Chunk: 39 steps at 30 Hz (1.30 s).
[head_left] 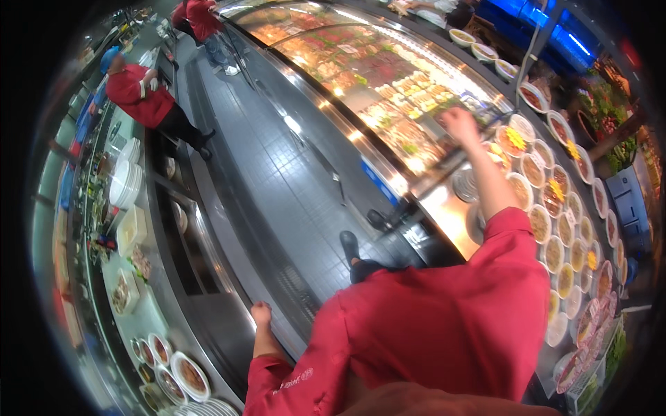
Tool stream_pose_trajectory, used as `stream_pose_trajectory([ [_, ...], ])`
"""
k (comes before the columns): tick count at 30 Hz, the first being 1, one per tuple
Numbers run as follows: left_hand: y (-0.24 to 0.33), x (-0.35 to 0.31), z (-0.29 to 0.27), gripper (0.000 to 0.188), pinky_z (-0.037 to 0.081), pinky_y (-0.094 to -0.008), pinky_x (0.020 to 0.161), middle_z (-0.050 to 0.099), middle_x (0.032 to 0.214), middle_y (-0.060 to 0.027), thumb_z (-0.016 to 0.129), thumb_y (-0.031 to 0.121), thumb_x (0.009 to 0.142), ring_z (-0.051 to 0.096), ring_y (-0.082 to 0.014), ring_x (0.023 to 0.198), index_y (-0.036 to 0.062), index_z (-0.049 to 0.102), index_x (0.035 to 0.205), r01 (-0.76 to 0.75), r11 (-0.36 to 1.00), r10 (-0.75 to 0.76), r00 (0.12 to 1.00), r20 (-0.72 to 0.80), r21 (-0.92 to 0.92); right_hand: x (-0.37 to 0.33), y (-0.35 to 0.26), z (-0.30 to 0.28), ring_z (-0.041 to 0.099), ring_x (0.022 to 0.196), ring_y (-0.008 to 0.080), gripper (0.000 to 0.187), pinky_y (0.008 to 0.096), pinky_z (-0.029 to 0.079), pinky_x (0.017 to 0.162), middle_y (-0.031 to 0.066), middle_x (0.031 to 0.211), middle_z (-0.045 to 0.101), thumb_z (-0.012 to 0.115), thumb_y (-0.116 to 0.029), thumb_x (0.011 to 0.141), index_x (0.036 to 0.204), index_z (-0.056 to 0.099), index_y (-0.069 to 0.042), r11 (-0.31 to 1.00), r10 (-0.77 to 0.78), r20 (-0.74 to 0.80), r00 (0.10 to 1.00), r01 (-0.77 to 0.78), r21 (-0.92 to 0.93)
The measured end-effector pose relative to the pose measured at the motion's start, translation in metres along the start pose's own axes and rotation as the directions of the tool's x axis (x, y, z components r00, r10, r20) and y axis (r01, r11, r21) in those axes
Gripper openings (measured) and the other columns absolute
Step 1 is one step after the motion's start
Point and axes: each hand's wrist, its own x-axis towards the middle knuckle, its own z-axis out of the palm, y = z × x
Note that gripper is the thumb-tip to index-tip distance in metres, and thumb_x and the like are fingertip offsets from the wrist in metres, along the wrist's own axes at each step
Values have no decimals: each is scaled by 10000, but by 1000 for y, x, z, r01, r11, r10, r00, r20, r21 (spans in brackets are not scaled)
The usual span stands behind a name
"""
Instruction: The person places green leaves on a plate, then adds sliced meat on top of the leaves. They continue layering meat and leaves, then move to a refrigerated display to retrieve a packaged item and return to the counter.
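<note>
My right hand (459, 126) reaches out over the near end of a lit display case (388, 90) filled with rows of skewers and other food. Its fingers are curled together; whether anything is between them is too small to tell. Beside that hand and forearm stand many round bowls of food (533, 170), some topped with yellow flowers. A stack of metal plates (466, 182) sits below the wrist. My left hand (261, 313) hangs low at my side over the aisle, closed in a loose fist with nothing seen in it. The steel counter is close to its left.
A long tiled aisle (263, 159) runs between the case and the left counter (149, 305), which carries stacked white plates (126, 182), tubs and bowls of food (189, 374). A person in a red shirt (142, 97) stands at that counter; another (202, 24) is farther off.
</note>
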Motion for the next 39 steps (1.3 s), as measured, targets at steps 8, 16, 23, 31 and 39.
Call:
stream_pose_trajectory([
  [8, 172, 139, 42, 195, 483, -317, 565, 700, 778, -79, 587, 106, 913, 666, -161, 697, -28, 693, 1007, -125, 986, 104, 977, 186, 108, 153, 163, 36, 688, 948, 294, 489, 424, 525, 797, 215, 1065, 727, 723, -270, 814, 1080, 690, 139, 677, 685, -112, 720, -572, 463],
  [16, 345, 291, 46, 271, 542, -417, 809, 740, 948, -195, 581, 204, 941, 716, -338, 909, 26, 724, 1087, -222, 848, 14, 917, 399, 481, 138, 259, 24, 666, 753, 306, 314, 443, 513, 714, 178, 889, 714, 578, -165, 851, 997, 696, 87, 584, 810, -142, 569, -764, 274],
  [23, 693, 487, 85, 214, 507, -409, 675, 642, 804, -219, 527, 154, 1031, 660, -344, 751, 2, 634, 925, -710, 642, 625, 703, 338, 289, 134, 282, 28, 683, 784, 364, 294, 484, 518, 753, 174, 774, 706, 532, -158, 854, 893, 712, 71, 358, 676, -271, 685, -627, -692],
  [31, 1043, 427, 268, 205, 530, -338, 798, 686, 1049, -137, 612, 18, 918, 665, -266, 920, 6, 663, 1115, -876, -86, 596, -427, 679, -475, 246, 104, 134, 721, 900, 340, 298, 447, 559, 784, 202, 981, 745, 649, -246, 853, 1053, 753, -51, 474, 634, -544, 549, -832, -287],
  [39, 1010, 260, 476, 236, 571, -398, 882, 689, 1031, -137, 561, 163, 984, 668, -265, 987, 58, 698, 1147, -517, -350, 5, -835, 550, -781, 244, -106, 180, 691, 881, 149, 266, 257, 539, 737, 34, 1065, 733, 580, -190, 1017, 1233, 651, -52, 315, 946, -159, 283, -676, 666],
])
